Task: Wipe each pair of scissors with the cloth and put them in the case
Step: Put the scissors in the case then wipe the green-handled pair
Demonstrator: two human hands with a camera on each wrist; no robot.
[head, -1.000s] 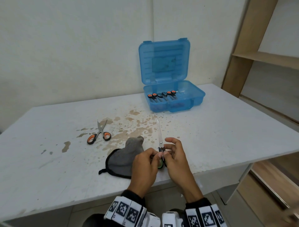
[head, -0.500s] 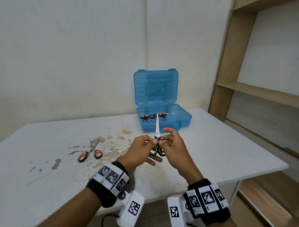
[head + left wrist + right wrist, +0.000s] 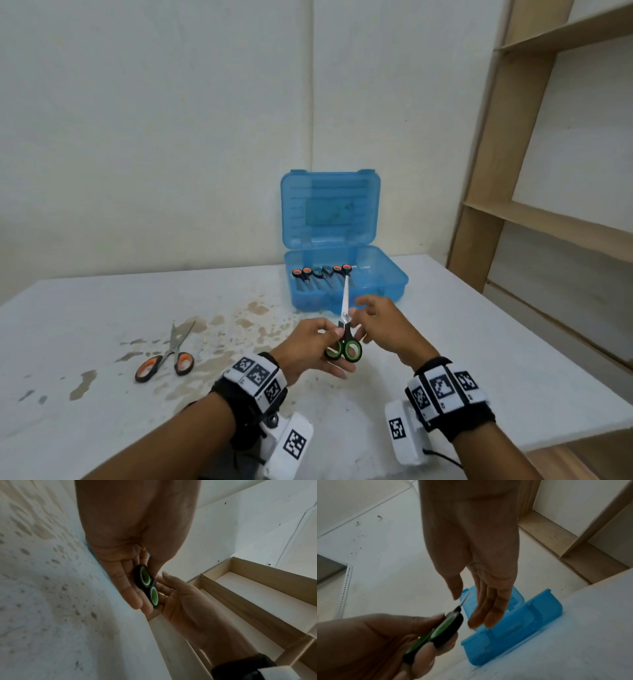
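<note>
My left hand [image 3: 329, 342] holds the green-handled scissors [image 3: 346, 342] by their handles above the table, the shut blades pointing at the blue case [image 3: 387, 291]. My right hand [image 3: 363, 318] hovers just right of the blades with straight fingers that hold nothing. In the right wrist view the right hand [image 3: 481, 601] stays clear of the scissors [image 3: 447, 626]. The left wrist view shows the handles [image 3: 147, 585] lying across my left fingers [image 3: 130, 593]. The case stands open with several scissors [image 3: 322, 274] inside. Orange-handled scissors [image 3: 168, 359] lie at the left. The cloth is out of view.
The white table [image 3: 479, 342] is stained brown in the middle [image 3: 253, 311]. The upright case lid [image 3: 330, 205] leans near the back wall. A wooden shelf unit [image 3: 548, 222] stands to the right of the table.
Both hands rose from the front edge and carried the green-handled scissors forward toward the case. My right hand let go of them. The cloth dropped out of view.
</note>
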